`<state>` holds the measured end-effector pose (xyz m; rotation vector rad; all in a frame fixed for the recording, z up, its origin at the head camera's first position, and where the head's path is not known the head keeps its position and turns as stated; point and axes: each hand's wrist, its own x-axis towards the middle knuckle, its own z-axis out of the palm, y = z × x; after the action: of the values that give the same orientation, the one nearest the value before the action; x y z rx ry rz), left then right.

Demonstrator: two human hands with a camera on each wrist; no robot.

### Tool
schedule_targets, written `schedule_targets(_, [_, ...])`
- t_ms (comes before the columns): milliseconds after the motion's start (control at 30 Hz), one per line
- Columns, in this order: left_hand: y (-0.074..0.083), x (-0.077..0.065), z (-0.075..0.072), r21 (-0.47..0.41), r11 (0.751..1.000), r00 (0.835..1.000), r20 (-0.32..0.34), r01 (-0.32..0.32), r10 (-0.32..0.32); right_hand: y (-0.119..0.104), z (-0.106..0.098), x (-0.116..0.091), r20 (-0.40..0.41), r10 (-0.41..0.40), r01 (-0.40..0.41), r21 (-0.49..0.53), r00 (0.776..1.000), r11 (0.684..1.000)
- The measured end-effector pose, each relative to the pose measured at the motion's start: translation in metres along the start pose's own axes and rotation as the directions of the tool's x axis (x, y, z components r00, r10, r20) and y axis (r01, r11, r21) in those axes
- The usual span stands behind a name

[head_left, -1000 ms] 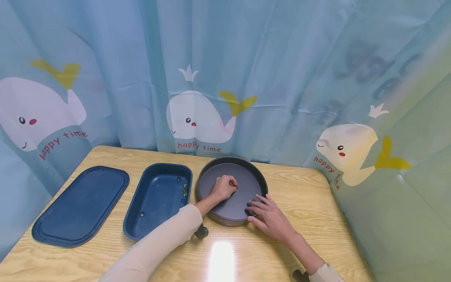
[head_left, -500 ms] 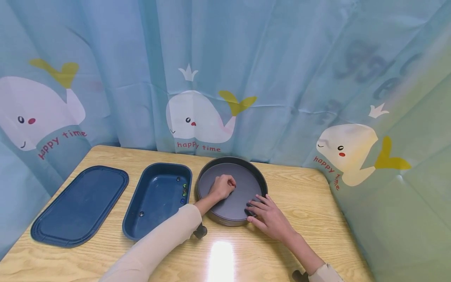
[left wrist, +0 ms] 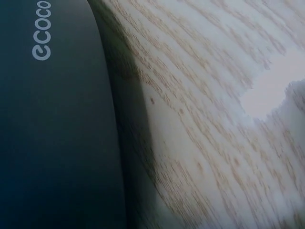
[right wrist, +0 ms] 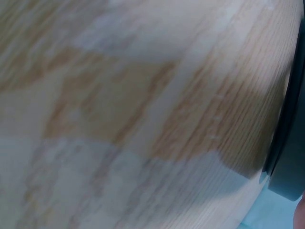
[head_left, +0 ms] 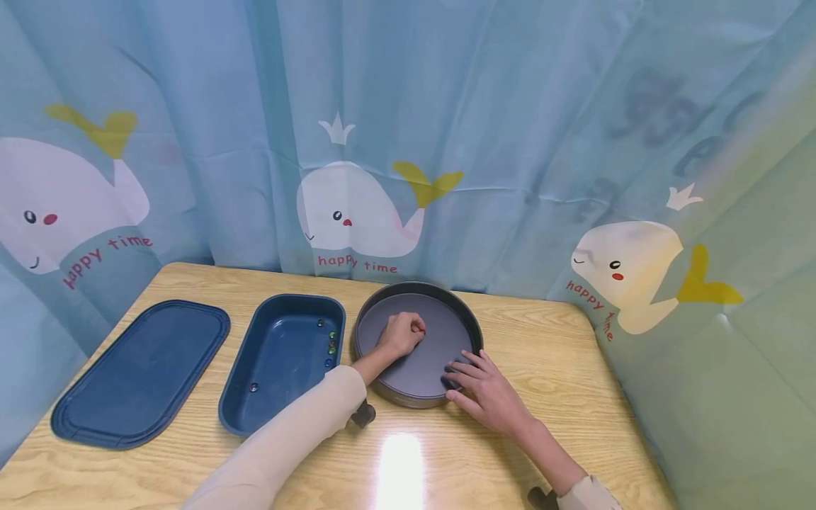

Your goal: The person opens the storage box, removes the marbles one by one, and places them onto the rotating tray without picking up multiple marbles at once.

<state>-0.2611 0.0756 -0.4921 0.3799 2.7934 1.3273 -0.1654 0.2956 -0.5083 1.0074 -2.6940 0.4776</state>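
A round dark grey pan-like tray [head_left: 440, 319] with a raised rim stands at the middle of the table. Over its floor is my left hand [head_left: 400, 336], fingers curled, pinching a small dark red piece [head_left: 421, 331] that the fingers mostly hide. My right hand [head_left: 487, 389] lies at the tray's near right rim, its fingers relaxed and reaching over the edge, holding nothing visible. In the left wrist view a dark wall [left wrist: 57, 119] lettered "ecoco" fills the left side. The right wrist view catches the tray's side [right wrist: 288, 162] at its right edge.
Left of the tray stands a deep blue box [head_left: 280, 361] holding several glass marbles [head_left: 332, 342]. A flat blue lid [head_left: 140, 375] lies farther left. The wooden table [head_left: 542, 347] meets a whale-print curtain [head_left: 484, 142] behind and at the right.
The head view has shifted slightly. Both hands keep nearly the same places and poses at the round tray.
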Motion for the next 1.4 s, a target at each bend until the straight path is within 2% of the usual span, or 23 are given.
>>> schedule_targets(367, [0.003,0.002,0.0,0.01,1.0,1.0,0.014,0.024,-0.024,0.0,0.001,0.001,0.0,-0.002,0.002,-0.004,1.0,1.0])
schedule_targets(733, [0.004,0.002,-0.002,0.021,1.0,1.0,0.019,-0.008,0.007,-0.001,0.0,0.001,-0.004,0.005,-0.005,-0.003,1.0,1.0])
schedule_targets(900, [0.007,0.003,-0.004,0.017,1.0,1.0,0.014,0.012,-0.012,-0.001,0.0,0.001,0.001,0.006,-0.006,0.001,1.0,1.0])
schedule_targets(1000, [0.013,0.002,-0.009,-0.007,1.0,1.0,0.003,0.018,-0.018,-0.001,0.0,0.001,0.005,0.006,-0.006,0.006,1.0,1.0])
schedule_targets(1167, [0.027,0.001,-0.023,-0.086,0.996,1.0,-0.005,-0.012,0.012,-0.001,-0.001,0.0,0.004,0.008,-0.008,0.011,1.0,1.0])
schedule_targets(1300, [0.038,-0.001,-0.037,-0.152,0.988,0.999,-0.011,-0.034,0.032,-0.002,-0.001,0.0,0.007,0.01,-0.01,0.008,1.0,1.0])
schedule_targets(1400, [0.045,-0.004,-0.05,-0.198,0.98,1.0,-0.012,-0.023,0.022,-0.002,-0.001,0.0,0.008,0.013,-0.013,0.01,1.0,1.0])
